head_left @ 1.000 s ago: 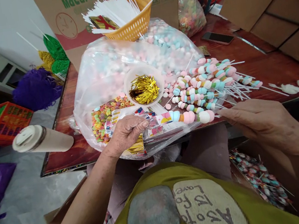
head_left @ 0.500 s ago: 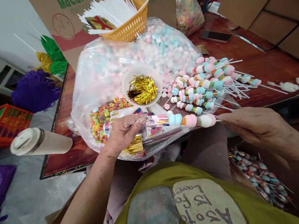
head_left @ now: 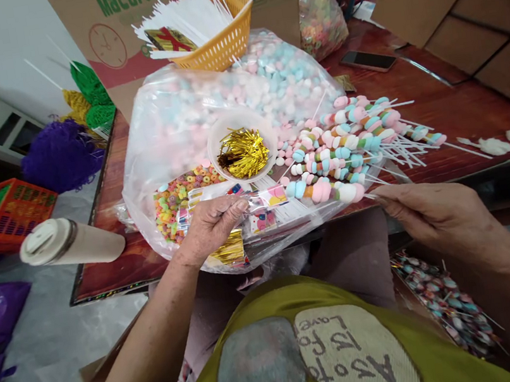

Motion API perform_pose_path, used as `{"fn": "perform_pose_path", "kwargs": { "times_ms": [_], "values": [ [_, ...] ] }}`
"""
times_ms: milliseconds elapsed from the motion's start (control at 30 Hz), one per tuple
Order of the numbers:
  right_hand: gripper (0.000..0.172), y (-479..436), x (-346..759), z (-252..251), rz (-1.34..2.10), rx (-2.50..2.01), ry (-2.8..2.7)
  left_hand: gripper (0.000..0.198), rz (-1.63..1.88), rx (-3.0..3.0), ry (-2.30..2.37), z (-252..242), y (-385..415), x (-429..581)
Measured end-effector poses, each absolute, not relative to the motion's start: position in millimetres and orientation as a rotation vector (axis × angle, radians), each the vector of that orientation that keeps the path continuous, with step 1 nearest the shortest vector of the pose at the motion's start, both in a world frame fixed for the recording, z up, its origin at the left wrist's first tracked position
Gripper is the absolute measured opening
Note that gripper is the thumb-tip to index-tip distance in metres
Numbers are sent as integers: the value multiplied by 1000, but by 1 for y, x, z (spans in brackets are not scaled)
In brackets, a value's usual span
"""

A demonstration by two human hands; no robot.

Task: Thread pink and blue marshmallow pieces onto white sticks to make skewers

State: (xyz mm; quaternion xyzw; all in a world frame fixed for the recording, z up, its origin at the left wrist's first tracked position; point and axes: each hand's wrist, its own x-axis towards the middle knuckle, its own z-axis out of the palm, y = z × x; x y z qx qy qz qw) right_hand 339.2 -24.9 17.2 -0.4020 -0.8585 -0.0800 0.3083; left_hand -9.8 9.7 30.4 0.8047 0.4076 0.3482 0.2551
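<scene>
My right hand (head_left: 423,210) pinches the white stick of a candy skewer (head_left: 325,191), threaded with blue, pink and white puffy sweets and darker rings between them. The skewer lies almost level, its far end pointing left. Closed between thumb and fingers, my left hand (head_left: 216,223) grips a clear printed plastic sleeve (head_left: 271,197). The skewer's blue end is at the sleeve's right edge; I cannot tell how far inside it is. A bowl of gold twist ties (head_left: 244,152) stands just behind, and a pile of candy skewers (head_left: 352,138) lies to the right.
A large clear bag of pastel sweets (head_left: 276,73) covers the middle of the table. The yellow basket (head_left: 224,45) of white sticks sits behind it. Ring candies (head_left: 179,199), a cream tumbler (head_left: 73,241) and a phone (head_left: 367,60) lie around. Below right is a box of skewers (head_left: 448,296).
The skewer has risen slightly and levelled, its right end lifting towards the pile. My right hand has shifted a little; my left hand stays nearly still.
</scene>
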Motion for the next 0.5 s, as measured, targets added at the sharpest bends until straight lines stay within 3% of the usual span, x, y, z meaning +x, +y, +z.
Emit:
{"fn": "perform_pose_path", "kwargs": {
  "times_ms": [133,500],
  "values": [
    [20,-29,333,21,-234,-1187,-2063,24,991,2066,1130,24,9,-13],
    [30,-31,329,19,-186,-821,-2399,29,943,2156,1214,27,11,-12]
  ]
}}
